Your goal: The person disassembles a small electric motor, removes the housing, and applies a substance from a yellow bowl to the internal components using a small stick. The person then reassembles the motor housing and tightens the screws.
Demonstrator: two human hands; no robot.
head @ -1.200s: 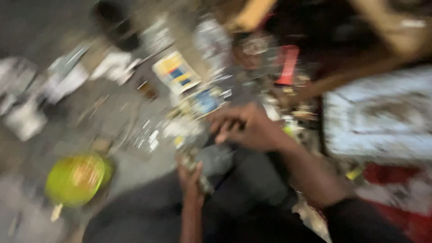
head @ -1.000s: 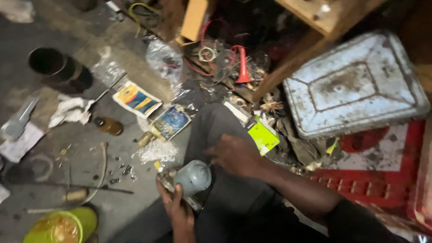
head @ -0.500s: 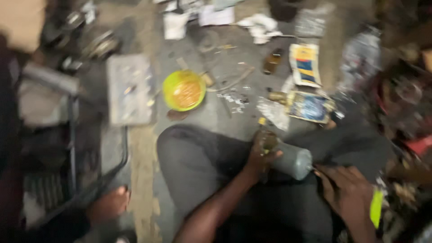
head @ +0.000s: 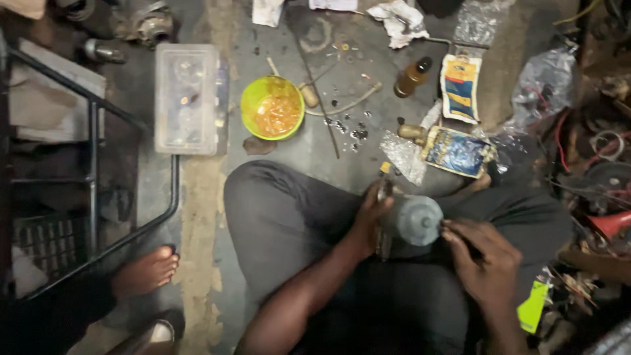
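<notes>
I sit cross-legged on a concrete floor with a grey cylindrical metal part [head: 415, 220] on my lap. My left hand [head: 370, 217] grips its left end, where a dark flat bracket sticks out. My right hand [head: 485, 261] rests against the part's right side with the fingers curled; a thin dark tool may be in it, but I cannot tell. A yellow-green bowl [head: 248, 107] with orange contents stands on the floor ahead.
A clear plastic lidded box [head: 187, 98] lies left of the bowl. A brown bottle [head: 411, 77], printed packets [head: 459, 87], plastic bags and small loose parts lie ahead. A black metal frame [head: 92, 164] and another person's bare foot [head: 146, 269] are at left. Wires and clutter crowd the right.
The view has swung left and steadied: bowl, plastic box and metal frame now show sharply. My left hand still holds the grey part; my right hand has come up against its right side.
</notes>
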